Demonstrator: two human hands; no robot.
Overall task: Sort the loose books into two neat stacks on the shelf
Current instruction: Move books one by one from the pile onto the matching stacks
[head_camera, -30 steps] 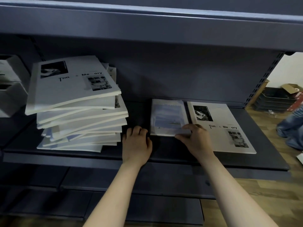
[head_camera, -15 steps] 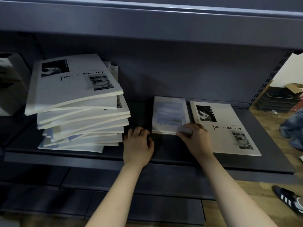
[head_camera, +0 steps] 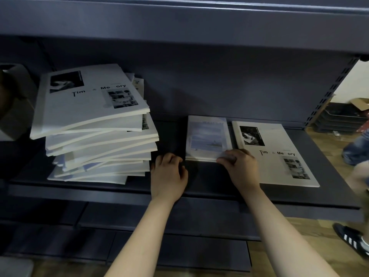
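A tall, untidy pile of white books (head_camera: 95, 136) leans on the left of the dark shelf (head_camera: 209, 176). Its top cover reads "Time & Memory". A small stack of pale blue-covered books (head_camera: 207, 136) lies mid-shelf, and a white "Time & Memory" book (head_camera: 275, 154) lies flat to its right. My right hand (head_camera: 239, 166) grips the blue stack's near right corner, fingers curled over it. My left hand (head_camera: 169, 174) rests on the shelf just left of that stack, fingers curled and holding nothing.
A pale box (head_camera: 14, 108) sits at the far left of the shelf. Another shelf board (head_camera: 179, 23) hangs overhead. At the right, on the wooden floor, are stacked dark trays (head_camera: 339, 118) and another person's striped shoe (head_camera: 353, 239).
My hands have hardly moved. The right hand has settled more firmly on the blue stack's corner. The view has shifted slightly, and a person's shoe has come in at the right.
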